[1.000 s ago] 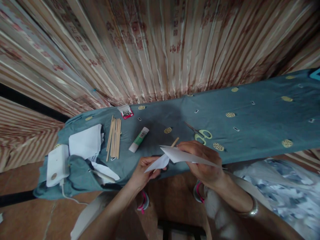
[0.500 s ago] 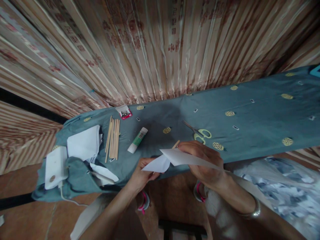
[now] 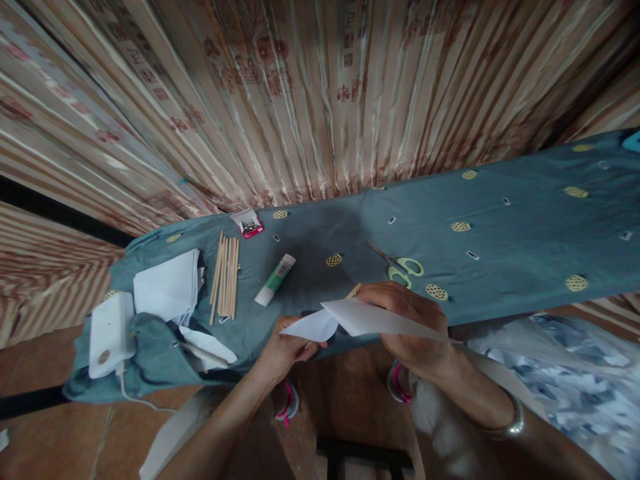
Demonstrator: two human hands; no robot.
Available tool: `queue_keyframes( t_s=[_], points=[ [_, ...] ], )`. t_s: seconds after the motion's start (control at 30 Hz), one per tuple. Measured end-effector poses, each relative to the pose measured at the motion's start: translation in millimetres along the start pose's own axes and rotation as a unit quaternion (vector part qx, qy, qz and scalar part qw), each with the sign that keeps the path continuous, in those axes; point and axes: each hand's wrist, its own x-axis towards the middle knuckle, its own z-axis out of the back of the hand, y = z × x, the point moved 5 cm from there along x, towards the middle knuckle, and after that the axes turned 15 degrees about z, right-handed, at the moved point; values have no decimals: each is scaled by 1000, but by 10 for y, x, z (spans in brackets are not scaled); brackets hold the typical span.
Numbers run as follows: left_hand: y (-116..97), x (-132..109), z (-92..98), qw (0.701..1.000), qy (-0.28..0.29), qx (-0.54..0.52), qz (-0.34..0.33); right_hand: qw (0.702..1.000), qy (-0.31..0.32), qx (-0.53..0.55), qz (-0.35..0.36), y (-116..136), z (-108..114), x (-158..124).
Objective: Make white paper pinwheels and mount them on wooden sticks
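Observation:
A folded sheet of white paper spans the space between my hands, its two flaps meeting near the middle. My left hand pinches the left flap from below. On the other side, my right hand is closed around the right part, which hides some of its fingers. The tip of a thin wooden stick pokes out beside the right fingers. Beyond the hands, scissors with light green handles lie on the cloth. A green and white glue stick rests left of them.
On the left of the cloth-covered table lie several wooden sticks, a stack of white paper and a white corded device. A small red box of metal bits sits behind. A curtain hangs along the far edge.
The left flap of the paper and my left hand have shifted slightly left. My right hand keeps its grip, and the things on the table have not moved.

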Motion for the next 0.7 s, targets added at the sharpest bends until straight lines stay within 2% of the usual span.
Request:
queue_keyframes(
  t_s=[0.1,0.27,0.33,0.47,0.6,0.63,0.7],
  points=[
    [13,18,36,1000,-6,4,-2,999,1,25,-37,-8,25,34],
    [-15,13,77,999,-33,35,-24,979,17,91,-182,-126,-1,-5],
    [-60,-8,87,998,-43,32,-35,971,5,106,-216,-159,1,-36],
    [-200,-45,165,995,-74,6,-62,970,18,112,-213,-128,24,-33],
    [-274,-57,336,981,-176,-39,-73,968,66,136,-201,-44,6,-2],
    [-263,-50,347,980,-183,-44,-68,967,78,142,-197,-28,-10,-1],
    [-210,-26,302,986,-157,-35,-50,970,95,146,-171,3,-50,1]
  ],
)
